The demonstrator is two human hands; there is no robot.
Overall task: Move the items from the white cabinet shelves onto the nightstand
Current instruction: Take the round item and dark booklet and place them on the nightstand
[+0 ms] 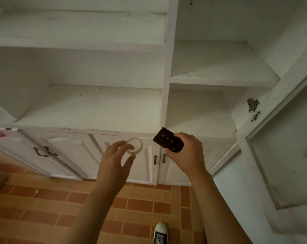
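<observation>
My left hand [118, 156] pinches a pale translucent tape ring [138, 140] between its fingertips and thumb, in front of the lower cabinet doors. My right hand [186, 152] grips a small dark booklet with gold lettering [167, 141], its upper corner sticking out above my fingers. Both hands are just below the front edge of the lowest open shelf [89, 110] of the white cabinet [166, 67]. The shelves in view are bare. The nightstand is out of view.
Below the shelves are white cabinet doors with dark metal handles [45, 151]. An open glass-panelled door [286, 147] swings out at the right, with a hinge [253, 104] on the frame. The floor is orange brick tile [43, 199]; my shoe [160, 232] shows at the bottom.
</observation>
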